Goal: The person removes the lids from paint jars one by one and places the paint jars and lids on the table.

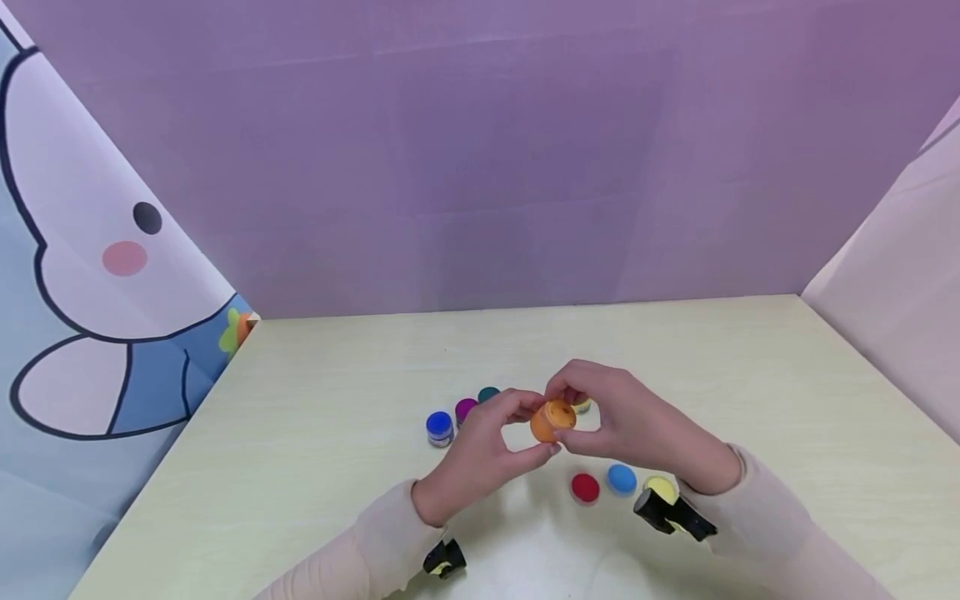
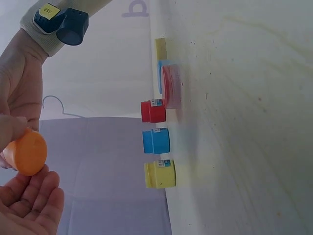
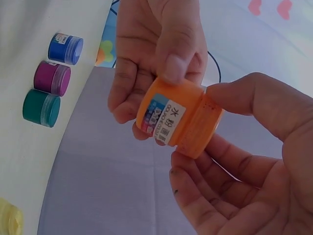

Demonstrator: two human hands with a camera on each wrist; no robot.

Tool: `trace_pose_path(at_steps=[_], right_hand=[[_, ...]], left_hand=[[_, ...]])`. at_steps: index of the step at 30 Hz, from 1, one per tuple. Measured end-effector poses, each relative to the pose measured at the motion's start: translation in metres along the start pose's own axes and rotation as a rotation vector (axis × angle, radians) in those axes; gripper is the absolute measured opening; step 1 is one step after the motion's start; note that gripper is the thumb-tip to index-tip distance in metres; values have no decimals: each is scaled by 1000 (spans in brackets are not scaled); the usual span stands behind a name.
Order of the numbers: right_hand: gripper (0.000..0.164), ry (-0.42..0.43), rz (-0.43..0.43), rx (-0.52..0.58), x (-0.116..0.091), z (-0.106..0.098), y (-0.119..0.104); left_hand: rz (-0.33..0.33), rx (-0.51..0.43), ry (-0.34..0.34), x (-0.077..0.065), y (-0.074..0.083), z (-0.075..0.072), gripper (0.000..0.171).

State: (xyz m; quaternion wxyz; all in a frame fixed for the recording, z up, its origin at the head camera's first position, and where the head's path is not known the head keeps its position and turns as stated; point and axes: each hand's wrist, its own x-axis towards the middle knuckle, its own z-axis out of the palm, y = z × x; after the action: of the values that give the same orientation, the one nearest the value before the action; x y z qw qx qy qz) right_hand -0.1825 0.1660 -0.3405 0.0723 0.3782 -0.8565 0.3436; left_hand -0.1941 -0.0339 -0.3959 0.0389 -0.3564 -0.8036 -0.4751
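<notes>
Up goes the focus to the orange jar (image 3: 185, 116), clear of the tabletop (image 1: 337, 392) between left hand (image 1: 480, 457) and right hand (image 1: 624, 417) — likely light, stiff, a touch slippery, best held by body and rim. The left clasps the body; the right pinches the rim, thumb and fingers just a jar's width apart.

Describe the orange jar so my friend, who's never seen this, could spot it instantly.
Find the pale table below the purple backdrop, then the left hand and right hand above it. Together they hold a small orange jar. The other jars rest on the table; this one alone is orange and lifted.
</notes>
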Motion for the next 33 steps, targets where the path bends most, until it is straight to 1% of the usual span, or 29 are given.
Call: trace_pose_path(at_steps=[6, 9, 13, 17, 25, 30, 33], right_hand=[[28, -12, -42, 5, -2, -1, 2], [28, -21, -45, -1, -3, -3, 2], [26, -36, -64, 11, -3, -5, 2], [24, -49, -117, 42, -4, -6, 2], [26, -69, -218, 43, -3, -10, 2], [27, -90, -238, 53, -4, -11, 3], [27, -92, -258, 57, -5, -12, 4]], left_hand=[[6, -15, 6, 1, 1, 1, 39], [8, -17, 4, 1, 1, 2, 38], [17, -48, -4, 1, 2, 3, 37], [24, -92, -10, 0, 2, 4, 36], [37, -122, -14, -1, 3, 3, 34], [15, -140, -23, -1, 9, 1, 34], [-10, -145, -35, -1, 18, -1, 34]])
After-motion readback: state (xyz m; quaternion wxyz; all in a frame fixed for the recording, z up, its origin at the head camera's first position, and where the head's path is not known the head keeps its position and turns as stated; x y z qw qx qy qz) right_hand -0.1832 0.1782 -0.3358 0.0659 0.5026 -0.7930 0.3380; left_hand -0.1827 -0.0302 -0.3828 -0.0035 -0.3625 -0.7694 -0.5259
